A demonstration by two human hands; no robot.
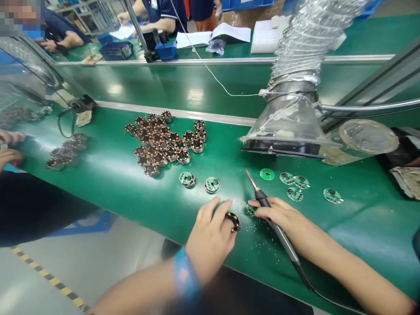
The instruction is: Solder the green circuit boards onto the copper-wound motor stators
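Note:
My left hand [210, 232] grips a copper-wound motor stator [233, 221] by its rim, near the front of the green bench top [210, 210]. My right hand [275, 214] is shut around a black-handled soldering iron [262, 199], its metal tip pointing up and away. A small round green circuit board [251, 210] lies partly under my right fingers. Several similar boards [294, 181] sit to the right, and two stators with boards fitted [212, 185] stand left of the iron. A large heap of copper-wound stators [160, 142] lies further back.
A metal-hooped fume hood [285, 127] with a ribbed duct hangs over the bench at the right. Small solder bits are scattered near my right hand. Another person's hands [9, 146] rest at the far left, and more workers sit beyond a raised divider [197, 61].

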